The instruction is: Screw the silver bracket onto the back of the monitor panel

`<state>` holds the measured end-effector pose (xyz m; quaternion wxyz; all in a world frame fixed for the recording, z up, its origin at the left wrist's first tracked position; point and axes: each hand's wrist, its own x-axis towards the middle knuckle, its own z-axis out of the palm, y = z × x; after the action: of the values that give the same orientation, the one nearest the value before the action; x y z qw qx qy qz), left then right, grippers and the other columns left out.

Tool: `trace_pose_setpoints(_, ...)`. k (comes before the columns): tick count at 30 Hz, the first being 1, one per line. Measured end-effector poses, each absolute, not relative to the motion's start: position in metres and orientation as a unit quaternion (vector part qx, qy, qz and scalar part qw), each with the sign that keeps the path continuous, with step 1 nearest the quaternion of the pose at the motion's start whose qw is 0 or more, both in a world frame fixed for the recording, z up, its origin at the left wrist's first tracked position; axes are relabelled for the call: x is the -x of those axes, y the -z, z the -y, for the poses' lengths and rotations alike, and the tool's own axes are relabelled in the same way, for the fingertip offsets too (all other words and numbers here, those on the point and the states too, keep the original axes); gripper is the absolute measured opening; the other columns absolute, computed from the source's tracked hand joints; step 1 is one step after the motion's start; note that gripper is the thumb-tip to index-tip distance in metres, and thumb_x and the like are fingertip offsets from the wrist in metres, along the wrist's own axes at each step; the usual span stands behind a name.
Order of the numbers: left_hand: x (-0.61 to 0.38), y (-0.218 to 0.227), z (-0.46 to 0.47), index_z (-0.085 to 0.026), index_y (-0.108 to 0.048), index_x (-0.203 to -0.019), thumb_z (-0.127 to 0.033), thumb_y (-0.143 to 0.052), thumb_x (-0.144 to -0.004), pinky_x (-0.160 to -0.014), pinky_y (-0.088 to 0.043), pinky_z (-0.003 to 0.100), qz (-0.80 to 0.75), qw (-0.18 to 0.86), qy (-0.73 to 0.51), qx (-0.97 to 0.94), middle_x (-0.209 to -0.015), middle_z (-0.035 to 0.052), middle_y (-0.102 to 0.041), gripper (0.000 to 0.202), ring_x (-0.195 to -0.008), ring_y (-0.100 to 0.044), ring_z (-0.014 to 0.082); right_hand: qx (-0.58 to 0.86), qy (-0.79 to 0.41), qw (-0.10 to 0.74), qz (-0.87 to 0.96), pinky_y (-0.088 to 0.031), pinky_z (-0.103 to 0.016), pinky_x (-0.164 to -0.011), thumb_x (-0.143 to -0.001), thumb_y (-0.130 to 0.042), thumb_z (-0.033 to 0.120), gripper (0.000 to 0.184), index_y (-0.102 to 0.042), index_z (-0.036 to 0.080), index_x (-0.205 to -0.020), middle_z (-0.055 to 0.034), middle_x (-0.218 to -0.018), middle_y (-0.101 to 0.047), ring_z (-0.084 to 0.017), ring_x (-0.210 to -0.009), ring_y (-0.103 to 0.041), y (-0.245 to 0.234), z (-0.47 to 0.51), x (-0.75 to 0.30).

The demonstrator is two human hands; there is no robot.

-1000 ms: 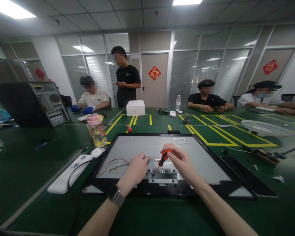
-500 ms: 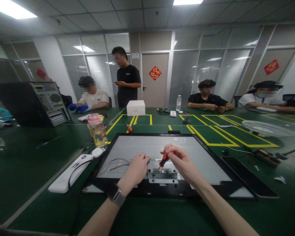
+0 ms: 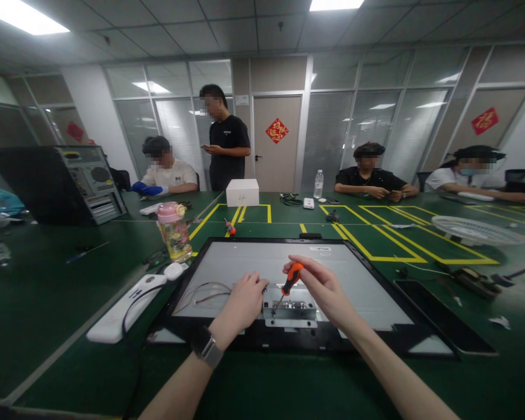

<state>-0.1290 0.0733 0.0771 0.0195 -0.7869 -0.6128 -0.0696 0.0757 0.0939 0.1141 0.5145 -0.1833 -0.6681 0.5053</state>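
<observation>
An orange-and-black screwdriver slants down and left, its tip at the left end of a metal bracket. My right hand is closed round the top of the handle, thumb and fingers pinching it. My left hand rests on the grey back of a display panel, its curled fingertips gripping the upper left corner of the bracket. What lies under those fingertips is partly hidden. The panel lies flat in its black frame, and thin cables run across it left of my left hand.
Left of the panel are a white power strip and a pink-lidded bottle. A black tablet-like slab lies to the right. A computer case stands far left, a white box behind. Several people are across the table.
My right fingers have shifted on the screwdriver handle, loosening so more of the orange shows, and the handle looks turned. My left hand and the panel stay in place.
</observation>
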Motion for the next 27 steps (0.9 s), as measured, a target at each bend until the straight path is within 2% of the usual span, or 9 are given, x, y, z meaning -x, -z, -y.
trace_pose_setpoints(3,0.1289,-0.0764,-0.0732,-0.020,-0.057,-0.127,-0.011,-0.037,-0.094,-0.093,-0.045,0.040,0.615,0.019,0.067,0.785,-0.117,0.0104,-0.057,0.040,-0.106,-0.052,0.0263,0.192,-0.500,0.519,0.666,-0.053,-0.045,-0.094,-0.093,-0.061,0.042,0.032,-0.069,0.027,-0.121,-0.0086,-0.110,-0.074,-0.026,-0.106,-0.068,-0.1140,-0.0954,-0.0761)
trace_pose_setpoints(5,0.1287,-0.0761,-0.0734,-0.020,-0.057,-0.127,-0.010,-0.037,-0.094,-0.093,-0.045,0.039,0.614,0.022,0.071,0.786,-0.117,0.0101,-0.058,0.040,-0.107,-0.052,0.0263,0.204,-0.492,0.524,0.664,-0.051,-0.046,-0.097,-0.092,-0.063,0.042,0.033,-0.069,0.028,-0.121,-0.0076,-0.108,-0.075,-0.026,-0.106,-0.069,-0.1130,-0.0965,-0.0754)
trace_pose_setpoints(10,0.1286,-0.0754,-0.0741,-0.019,-0.059,-0.125,-0.010,-0.038,-0.093,-0.093,-0.045,0.040,0.611,0.022,0.072,0.788,-0.114,0.0104,-0.058,0.040,-0.105,-0.053,0.0263,0.244,-0.397,0.581,0.667,-0.056,-0.039,-0.081,-0.083,-0.073,0.038,0.024,-0.075,0.027,-0.104,-0.0048,-0.096,-0.072,-0.023,-0.086,-0.070,-0.1108,-0.0971,-0.0738)
trace_pose_setpoints(13,0.1290,-0.0748,-0.0740,-0.020,-0.058,-0.127,-0.009,-0.037,-0.093,-0.093,-0.045,0.040,0.610,0.021,0.075,0.788,-0.115,0.0104,-0.058,0.041,-0.105,-0.053,0.0260,0.252,-0.346,0.585,0.689,-0.054,-0.040,-0.088,-0.090,-0.065,0.036,0.026,-0.073,0.026,-0.113,-0.0064,-0.101,-0.071,-0.024,-0.093,-0.068,-0.1118,-0.0940,-0.0740)
trace_pose_setpoints(16,0.1291,-0.0745,-0.0737,-0.020,-0.058,-0.126,-0.009,-0.037,-0.093,-0.094,-0.045,0.039,0.611,0.021,0.077,0.787,-0.115,0.0101,-0.058,0.041,-0.105,-0.053,0.0256,0.233,-0.366,0.569,0.698,-0.052,-0.042,-0.093,-0.096,-0.055,0.037,0.031,-0.069,0.027,-0.121,-0.0074,-0.108,-0.072,-0.024,-0.101,-0.068,-0.1123,-0.0910,-0.0736)
trace_pose_setpoints(21,0.1287,-0.0764,-0.0734,-0.020,-0.058,-0.126,-0.010,-0.038,-0.093,-0.094,-0.045,0.039,0.615,0.017,0.067,0.786,-0.116,0.0101,-0.058,0.040,-0.107,-0.053,0.0257,0.245,-0.332,0.591,0.693,-0.054,-0.038,-0.080,-0.088,-0.067,0.036,0.021,-0.076,0.026,-0.105,-0.0049,-0.088,-0.069,-0.022,-0.082,-0.066,-0.1113,-0.0915,-0.0724)
trace_pose_setpoints(27,0.1281,-0.0795,-0.0721,-0.019,-0.057,-0.128,-0.009,-0.036,-0.094,-0.095,-0.044,0.040,0.613,0.010,0.066,0.787,-0.116,0.0107,-0.057,0.041,-0.106,-0.052,0.0257,0.227,-0.380,0.565,0.696,-0.053,-0.044,-0.091,-0.096,-0.054,0.041,0.031,-0.070,0.028,-0.120,-0.0070,-0.101,-0.073,-0.025,-0.097,-0.068,-0.1134,-0.0909,-0.0742)
